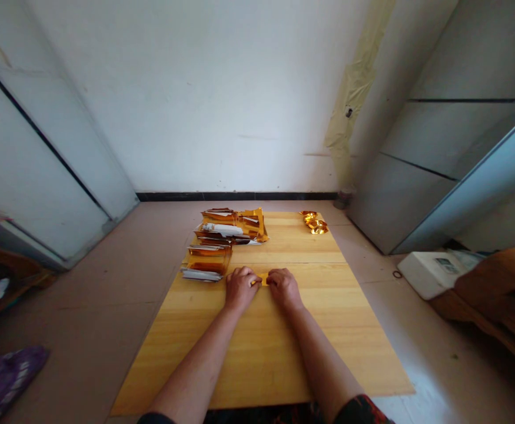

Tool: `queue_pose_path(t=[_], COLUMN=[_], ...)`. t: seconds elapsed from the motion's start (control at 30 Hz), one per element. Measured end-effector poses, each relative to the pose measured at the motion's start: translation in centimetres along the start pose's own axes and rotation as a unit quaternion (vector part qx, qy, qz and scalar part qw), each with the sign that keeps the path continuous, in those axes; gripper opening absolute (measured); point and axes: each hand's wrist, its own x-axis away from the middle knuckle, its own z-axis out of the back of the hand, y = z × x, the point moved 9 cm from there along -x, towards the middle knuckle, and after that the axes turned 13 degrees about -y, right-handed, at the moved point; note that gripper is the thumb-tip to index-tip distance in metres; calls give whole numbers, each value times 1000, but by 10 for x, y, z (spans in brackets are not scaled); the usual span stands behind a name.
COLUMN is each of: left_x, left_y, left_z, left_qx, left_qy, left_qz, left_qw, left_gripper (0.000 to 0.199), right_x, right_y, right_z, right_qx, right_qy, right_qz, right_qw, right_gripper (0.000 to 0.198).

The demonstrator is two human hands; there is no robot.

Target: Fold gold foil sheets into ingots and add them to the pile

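Between my two hands lies a small gold piece (264, 279), foil or film, low over the wooden table. My left hand (241, 288) is closed, pinching its left end between thumb and fingers. On the other side my right hand (285, 287) is closed as well, its fingertips on the right end. Both hands cover much of the piece, so its full shape is hidden. Just beyond my left hand stand bundles of amber film and white paper strips (211, 256), with more amber pieces (251, 224) behind them.
Crumpled shiny gold foil (314, 224) sits at the table's far right corner. The wooden table (345, 330) stands on a tiled floor before a white wall. A white box (429, 274) and wooden furniture (482, 294) are at the right. A purple bag (10, 377) lies at the lower left.
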Motion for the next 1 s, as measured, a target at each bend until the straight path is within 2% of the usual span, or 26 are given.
queue_pose_path(t=[0.2,0.63,0.77,0.87,1.0], left_x=[-4,-4,-3,-1,2], left_y=[-5,-20,-18,-15,-12], left_z=[-1,-9,-10,-9,-6], left_qx=[19,24,7,-6,-7], left_qy=[-11,-44,-39,-27,-12], left_qz=[6,10,-8,-15,-21], left_qw=[1000,999,999,1000,1000], left_gripper=[11,31,40,48,47], right_x=[6,7,7,10,12], right_y=[5,11,12,16,17], right_z=[-1,0,-2,1,2], right_qx=[17,-40,-32,-17,-2], right_qy=[1,7,21,63,88], right_qz=[13,14,25,7,-4], right_qw=[1000,999,999,998,996], right_gripper=[20,23,28,36,48])
